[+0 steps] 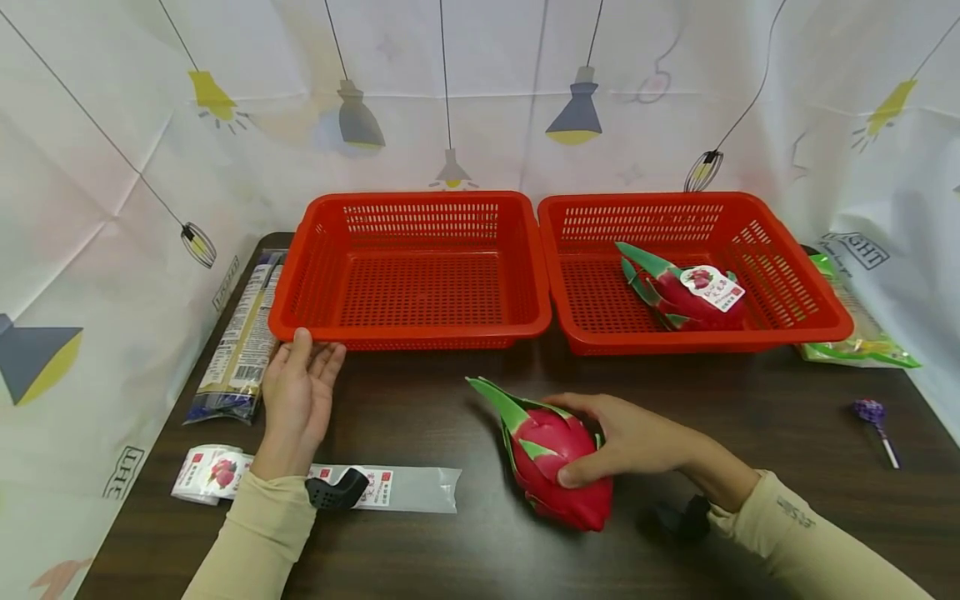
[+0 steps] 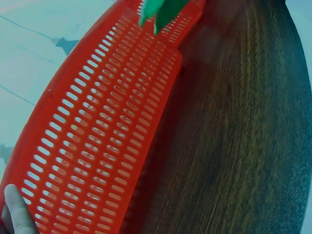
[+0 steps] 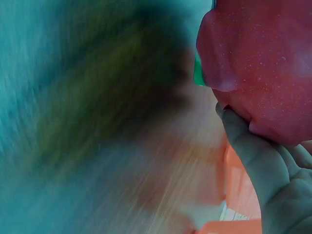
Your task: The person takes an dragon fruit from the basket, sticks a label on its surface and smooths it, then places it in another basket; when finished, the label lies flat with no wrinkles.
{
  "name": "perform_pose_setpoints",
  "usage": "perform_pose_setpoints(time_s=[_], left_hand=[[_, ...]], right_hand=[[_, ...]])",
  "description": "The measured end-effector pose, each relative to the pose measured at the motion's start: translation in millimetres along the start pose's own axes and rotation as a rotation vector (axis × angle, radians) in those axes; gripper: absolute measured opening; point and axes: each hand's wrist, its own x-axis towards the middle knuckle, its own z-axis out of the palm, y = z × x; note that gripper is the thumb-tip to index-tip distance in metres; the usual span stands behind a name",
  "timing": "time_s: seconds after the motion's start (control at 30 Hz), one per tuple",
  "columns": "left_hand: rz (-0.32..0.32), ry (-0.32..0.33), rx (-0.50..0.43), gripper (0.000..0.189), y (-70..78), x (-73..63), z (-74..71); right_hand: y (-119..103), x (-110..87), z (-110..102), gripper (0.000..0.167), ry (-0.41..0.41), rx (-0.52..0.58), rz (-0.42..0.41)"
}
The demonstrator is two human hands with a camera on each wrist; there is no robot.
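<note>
My right hand (image 1: 630,442) grips a pink dragon fruit (image 1: 551,450) with green leaf tips, above the middle of the table. In the right wrist view, the fruit (image 3: 263,63) covers the upper right, with fingers around its underside. My left hand (image 1: 300,392) holds the front left corner of the left red basket (image 1: 408,333), thumb against its rim. The left wrist view shows that basket's slotted wall (image 2: 97,126) and a fingertip at its edge. In the right red basket (image 1: 697,342) lies another dragon fruit (image 1: 686,304) bearing a white label.
A label roll (image 1: 206,475) lies at front left, its backing strip (image 1: 420,489) stretching rightward under the left wrist. A long printed packet (image 1: 240,350) lies left of the baskets. On the right are a green-edged bag (image 1: 862,333) and a purple lollipop (image 1: 872,411).
</note>
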Motion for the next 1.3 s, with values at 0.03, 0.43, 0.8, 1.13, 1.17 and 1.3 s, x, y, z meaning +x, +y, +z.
perform_pose_setpoints(time_s=[0.03, 0.43, 0.8, 1.13, 1.17, 1.3], left_hand=[[-0.004, 0.003, -0.009, 0.019, -0.1, 0.1, -0.2], [-0.095, 0.019, -0.008, 0.022, -0.6, -15.2, -14.9], [0.369, -0.481, 2.001, 0.047, 6.4, -81.9, -55.8], [0.271, -0.527, 2.080, 0.050, 6.3, -90.4, -72.4], [0.291, -0.525, 2.071, 0.046, 6.2, -90.8, -73.1], [0.397, -0.530, 2.049, 0.037, 4.7, -92.4, -75.0]], right_hand=[[2, 2.2, -1, 0.082, 0.009, 0.000, 0.013], [-1, 13.5, 0, 0.091, 0.011, -0.029, 0.081], [-4, 12.9, 1, 0.093, 0.038, -0.064, 0.095], [-5, 12.5, 1, 0.091, 0.059, -0.115, 0.108], [-5, 12.8, 2, 0.090, 0.064, -0.120, 0.112], [-6, 12.7, 3, 0.090, 0.080, -0.125, 0.114]])
